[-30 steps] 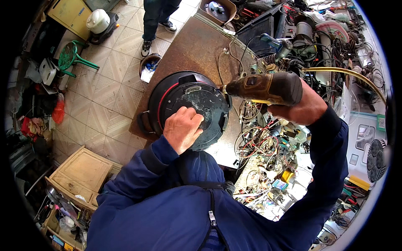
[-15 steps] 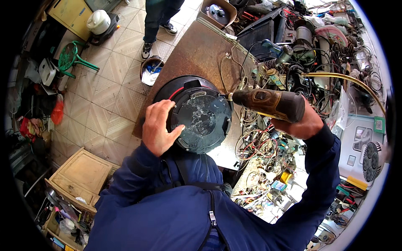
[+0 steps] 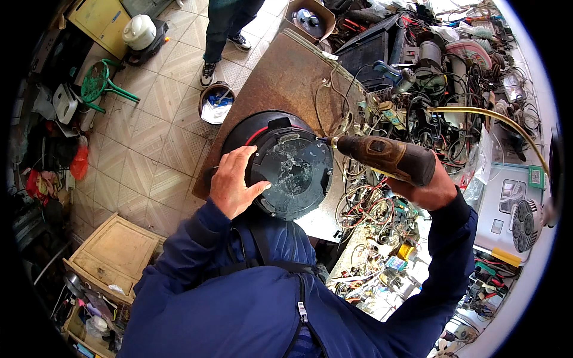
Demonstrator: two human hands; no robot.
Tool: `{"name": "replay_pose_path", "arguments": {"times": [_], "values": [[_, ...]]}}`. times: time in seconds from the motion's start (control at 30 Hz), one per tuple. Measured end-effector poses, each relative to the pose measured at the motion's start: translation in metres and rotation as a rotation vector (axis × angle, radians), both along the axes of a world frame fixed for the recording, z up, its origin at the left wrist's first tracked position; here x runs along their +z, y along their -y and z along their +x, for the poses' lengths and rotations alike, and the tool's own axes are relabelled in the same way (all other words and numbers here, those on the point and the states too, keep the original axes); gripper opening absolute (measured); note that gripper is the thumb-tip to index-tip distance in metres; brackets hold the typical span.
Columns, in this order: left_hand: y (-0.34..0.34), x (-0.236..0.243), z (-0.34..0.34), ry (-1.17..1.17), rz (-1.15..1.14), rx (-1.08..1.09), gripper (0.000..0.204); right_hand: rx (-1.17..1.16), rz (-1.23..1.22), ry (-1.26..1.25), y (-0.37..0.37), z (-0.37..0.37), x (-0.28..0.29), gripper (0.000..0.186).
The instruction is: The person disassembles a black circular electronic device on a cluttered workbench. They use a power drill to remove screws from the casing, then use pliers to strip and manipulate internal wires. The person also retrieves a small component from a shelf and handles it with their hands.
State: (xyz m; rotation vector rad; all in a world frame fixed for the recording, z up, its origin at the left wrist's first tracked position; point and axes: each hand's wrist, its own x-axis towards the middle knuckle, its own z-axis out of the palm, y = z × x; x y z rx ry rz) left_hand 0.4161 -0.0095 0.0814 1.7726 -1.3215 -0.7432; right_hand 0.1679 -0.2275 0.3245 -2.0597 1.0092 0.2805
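The black round appliance (image 3: 292,173) is set toward the near edge of the bench (image 3: 298,77), scuffed face up; brown surface is exposed from it to the far edge. By the left hand (image 3: 231,185), fingers spread wide and thumb held apart, its left side is touched. By the right hand (image 3: 431,188), fingers curled, the power drill (image 3: 388,156) is gripped, tip at the far-right rim; contact cannot be told. Tiled floor (image 3: 158,137) is seen past the left edge, a bin (image 3: 202,98) placed just beside. The right edge is crowded by tangled cables (image 3: 373,206), over which the drill is held
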Motion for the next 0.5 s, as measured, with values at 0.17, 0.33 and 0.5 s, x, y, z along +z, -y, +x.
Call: {"name": "replay_pose_path", "arguments": {"times": [0.17, 0.33, 0.5], "values": [[0.0, 0.0, 0.002, 0.007, 0.002, -0.004, 0.08, -0.09, 0.042, 0.08, -0.009, -0.006, -0.004, 0.041], [0.0, -0.002, 0.003, -0.001, -0.012, -0.014, 0.081, -0.236, 0.106, 0.007, -0.018, -0.01, -0.001, 0.049], [0.0, -0.002, 0.004, 0.033, -0.042, -0.006, 0.082, -0.255, 0.119, 0.015, -0.025, -0.017, 0.008, 0.053]]}}
